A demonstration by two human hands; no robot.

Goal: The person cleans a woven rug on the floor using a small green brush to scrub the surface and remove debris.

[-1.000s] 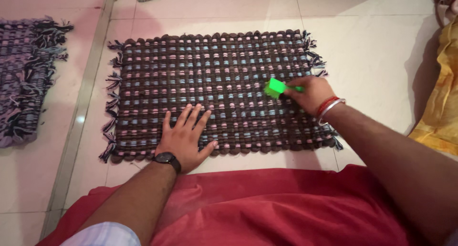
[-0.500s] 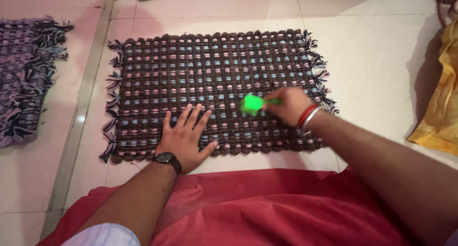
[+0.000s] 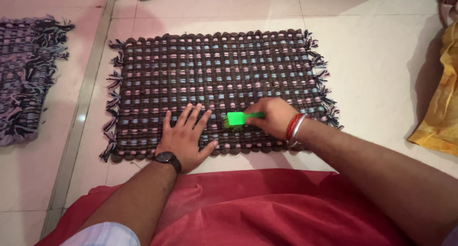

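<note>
Here, the left hand (image 3: 183, 138) is lying flat, fingers spread, on a dark woven mat (image 3: 219, 69), while the right hand (image 3: 272, 116) is gripping a green brush (image 3: 235, 119), bristles touching the mat's near edge.

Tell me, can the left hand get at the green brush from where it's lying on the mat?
Probably yes. The left hand lies flat on the woven mat, and the green brush in the right hand sits just beside its fingertips, nothing between them.

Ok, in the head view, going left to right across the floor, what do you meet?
Purple woven mat → left hand flat on the dark woven mat → green brush → right hand → yellow cloth.
</note>
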